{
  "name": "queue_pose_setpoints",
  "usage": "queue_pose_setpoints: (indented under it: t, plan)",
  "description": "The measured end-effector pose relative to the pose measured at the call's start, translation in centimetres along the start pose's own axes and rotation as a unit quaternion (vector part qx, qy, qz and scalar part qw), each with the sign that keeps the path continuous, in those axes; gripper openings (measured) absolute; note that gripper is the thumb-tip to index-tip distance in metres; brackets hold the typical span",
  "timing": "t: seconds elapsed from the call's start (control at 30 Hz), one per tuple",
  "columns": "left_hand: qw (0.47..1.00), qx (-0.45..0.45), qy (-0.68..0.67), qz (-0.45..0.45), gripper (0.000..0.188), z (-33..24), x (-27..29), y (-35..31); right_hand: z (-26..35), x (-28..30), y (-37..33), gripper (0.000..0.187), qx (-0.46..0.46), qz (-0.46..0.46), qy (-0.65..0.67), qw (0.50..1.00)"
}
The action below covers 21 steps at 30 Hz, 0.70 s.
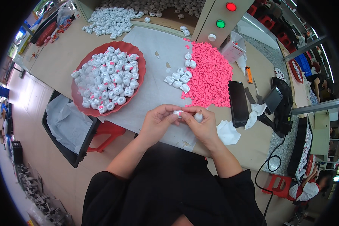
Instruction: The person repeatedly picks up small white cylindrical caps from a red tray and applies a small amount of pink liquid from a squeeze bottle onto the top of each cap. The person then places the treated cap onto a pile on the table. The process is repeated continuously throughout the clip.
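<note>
In front of my body, my left hand pinches a small white rounded piece with a bit of pink on it. My right hand meets it there, fingertips at the pink bit. A small white squeeze bottle with a narrow tip is tucked in the right hand's grip. Just beyond both hands spreads a heap of tiny pink pieces, with several white pieces along its left side. A red scalloped basin on the left holds many white pieces, some bearing pink bits.
Right of the pink heap lie a black phone, an orange lighter, crumpled white tissue and a black cable. A cabinet post with red and green lights rises behind. More white pieces pile up back left.
</note>
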<state>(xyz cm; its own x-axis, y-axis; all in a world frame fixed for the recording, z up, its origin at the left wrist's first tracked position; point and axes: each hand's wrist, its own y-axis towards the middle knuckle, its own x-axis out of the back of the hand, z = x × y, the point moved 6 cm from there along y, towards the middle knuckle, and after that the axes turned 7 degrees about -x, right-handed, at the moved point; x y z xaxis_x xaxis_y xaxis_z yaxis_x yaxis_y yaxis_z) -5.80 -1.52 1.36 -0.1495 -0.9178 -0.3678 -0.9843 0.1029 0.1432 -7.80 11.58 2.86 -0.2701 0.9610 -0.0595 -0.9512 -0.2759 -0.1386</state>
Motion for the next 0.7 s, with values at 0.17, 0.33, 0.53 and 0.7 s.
queue_pose_setpoints:
  t: [0.17,0.33,0.53,0.7]
  plan:
    - [0.999,0.015,-0.04,-0.031,0.022,-0.2,-0.3,0.1,0.7,0.1,0.0,0.011,0.077,-0.025,-0.082,0.993]
    - [0.996,0.024,-0.073,-0.05,0.02,0.1,-0.1,0.1,1.7,-0.1,-0.2,0.013,0.14,-0.006,-0.146,0.979]
    - [0.995,0.034,-0.063,-0.074,0.017,0.6,0.2,0.1,1.5,-0.3,-0.6,0.013,0.168,-0.026,-0.161,0.972]
    - [0.994,0.032,-0.074,-0.08,0.017,0.3,-0.1,0.4,1.2,-0.4,-0.6,0.014,0.202,-0.038,-0.169,0.964]
